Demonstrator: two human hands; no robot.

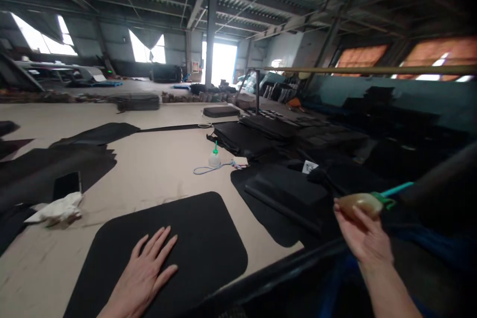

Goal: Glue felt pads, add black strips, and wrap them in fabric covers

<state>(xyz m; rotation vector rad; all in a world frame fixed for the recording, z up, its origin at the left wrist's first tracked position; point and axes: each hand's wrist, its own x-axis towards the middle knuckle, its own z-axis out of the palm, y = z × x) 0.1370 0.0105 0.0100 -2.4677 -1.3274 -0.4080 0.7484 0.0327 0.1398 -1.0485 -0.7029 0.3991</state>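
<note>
My left hand (pixel 147 268) lies flat with fingers spread on a black rounded mat (pixel 201 238) at the near edge of the wide tan table (pixel 156 169). Off the table's right edge, my right hand (pixel 363 236) is closed around a small yellowish squeeze bottle (pixel 359 203) with a green cap and a long teal nozzle pointing right. A second small bottle (pixel 214 158) with a green tip stands upright farther back on the table, beside a loop of pale cord (pixel 212 169).
Stacks of black moulded mats (pixel 286 191) cover the table's right side. Black sheets (pixel 55 164), a dark phone (pixel 67 185) and a crumpled white cloth (pixel 59 209) lie at left. A metal rail (pixel 365 70) and post (pixel 257 92) stand behind.
</note>
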